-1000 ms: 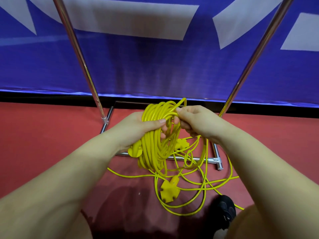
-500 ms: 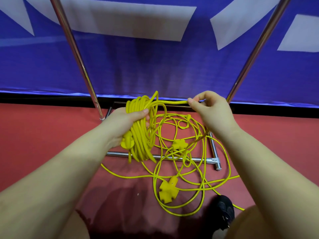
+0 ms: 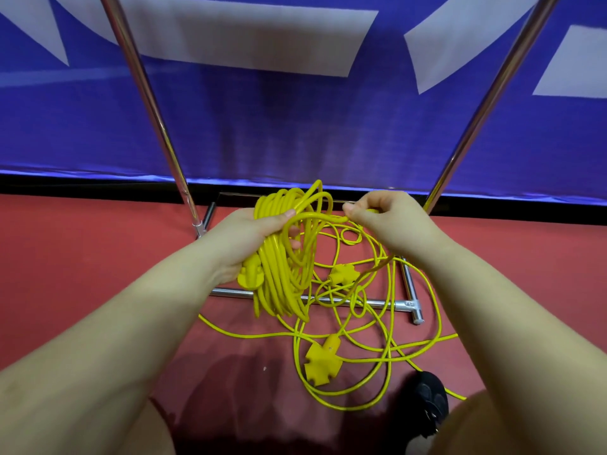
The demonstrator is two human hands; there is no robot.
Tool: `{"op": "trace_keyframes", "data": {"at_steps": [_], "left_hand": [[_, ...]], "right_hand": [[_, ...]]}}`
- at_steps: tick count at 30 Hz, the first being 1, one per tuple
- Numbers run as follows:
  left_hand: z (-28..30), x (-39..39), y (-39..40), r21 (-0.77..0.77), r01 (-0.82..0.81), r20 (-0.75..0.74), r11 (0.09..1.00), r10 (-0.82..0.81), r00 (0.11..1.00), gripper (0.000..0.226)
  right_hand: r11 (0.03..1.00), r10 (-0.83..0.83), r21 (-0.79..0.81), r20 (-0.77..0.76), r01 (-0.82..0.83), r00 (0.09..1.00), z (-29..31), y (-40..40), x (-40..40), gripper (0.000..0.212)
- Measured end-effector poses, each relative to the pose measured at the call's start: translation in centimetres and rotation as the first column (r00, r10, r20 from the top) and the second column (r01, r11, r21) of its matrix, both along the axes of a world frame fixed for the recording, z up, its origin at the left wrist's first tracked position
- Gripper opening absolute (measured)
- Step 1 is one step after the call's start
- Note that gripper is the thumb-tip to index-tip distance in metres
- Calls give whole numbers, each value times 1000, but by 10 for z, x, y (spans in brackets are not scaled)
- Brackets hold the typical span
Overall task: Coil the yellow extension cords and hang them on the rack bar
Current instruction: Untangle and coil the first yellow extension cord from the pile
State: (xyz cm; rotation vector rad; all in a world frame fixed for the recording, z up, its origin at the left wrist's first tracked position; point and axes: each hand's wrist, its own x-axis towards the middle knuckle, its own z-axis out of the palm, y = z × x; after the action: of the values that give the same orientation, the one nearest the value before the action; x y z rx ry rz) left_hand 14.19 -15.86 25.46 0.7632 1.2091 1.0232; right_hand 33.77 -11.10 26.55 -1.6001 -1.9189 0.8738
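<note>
Left hand (image 3: 249, 238) is gripping a part-wound coil (image 3: 282, 257); right hand (image 3: 384, 221) fingers are pinching the next loop. Much cord (image 3: 387, 336) is lying loose on the floor; nothing is hanging yet.

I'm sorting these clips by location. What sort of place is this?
Probably an indoor sports hall or event venue: a red floor like court surfacing, a blue banner with big white shapes along the back, and a bare metal rack standing on the floor. Nothing here settles it for certain.
</note>
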Motion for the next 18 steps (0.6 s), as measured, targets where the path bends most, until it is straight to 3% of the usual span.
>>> {"op": "trace_keyframes", "data": {"at_steps": [5,10,18], "left_hand": [[0,6,-4,27,86,-57,996,-85,995,18],[-4,9,-4,10,133,-72,991,-131,989,26],[-8,4,1,33,59,-117,998,-55,992,20]], "right_hand": [[990,-19,142,138,-1,990,-1,-1,-7,27],[906,-202,379,3,186,979,12,-3,-5,20],[889,-97,449,0,87,995,18,-4,-5,19]]}}
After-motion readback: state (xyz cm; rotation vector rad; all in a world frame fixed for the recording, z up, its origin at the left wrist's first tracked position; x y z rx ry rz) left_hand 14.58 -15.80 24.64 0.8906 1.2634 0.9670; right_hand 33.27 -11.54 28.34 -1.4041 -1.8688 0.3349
